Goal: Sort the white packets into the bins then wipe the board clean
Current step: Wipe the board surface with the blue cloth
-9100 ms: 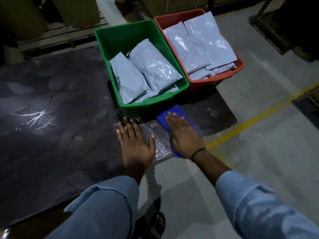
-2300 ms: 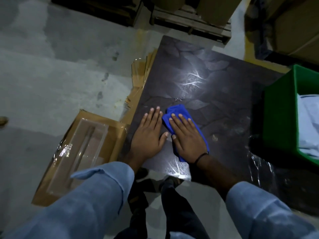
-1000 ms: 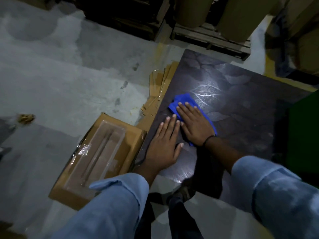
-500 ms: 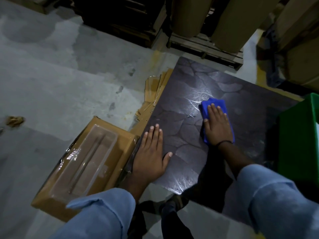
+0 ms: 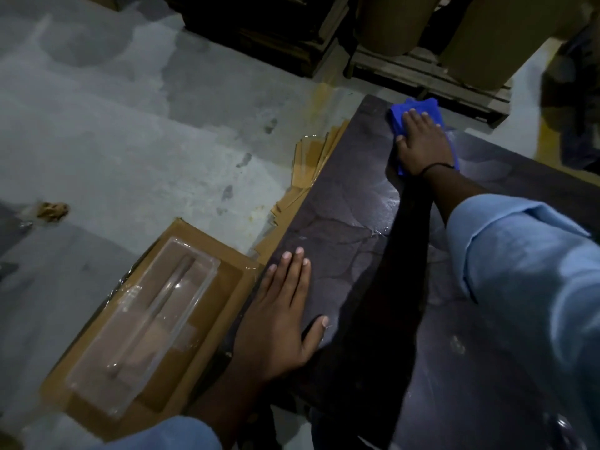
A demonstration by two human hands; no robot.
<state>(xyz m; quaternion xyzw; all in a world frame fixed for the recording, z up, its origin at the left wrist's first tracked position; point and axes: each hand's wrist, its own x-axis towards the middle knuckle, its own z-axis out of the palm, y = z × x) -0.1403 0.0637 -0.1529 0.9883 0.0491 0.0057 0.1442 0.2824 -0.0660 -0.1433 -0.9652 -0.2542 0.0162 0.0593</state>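
A dark, glossy board point(image 5: 350, 219) lies flat on the concrete floor and fills the right half of the head view. My right hand point(image 5: 422, 142) presses a blue cloth point(image 5: 418, 110) flat onto the board's far left corner, arm stretched out. My left hand point(image 5: 282, 306) rests palm down with straight fingers on the board's near left edge. The bins and the white packets are out of view.
A brown cardboard box point(image 5: 139, 323) with a clear plastic window lies on the floor against the board's left edge. Flattened cardboard sheets point(image 5: 311, 164) stick out from under the board. Wooden pallets point(image 5: 431, 76) with large brown rolls point(image 5: 487, 34) stand just beyond the far edge.
My right hand has pushed the blue cloth away from me, from the board's middle to its far left corner. My left hand has stayed planted near the left edge. The green bin has left the view.
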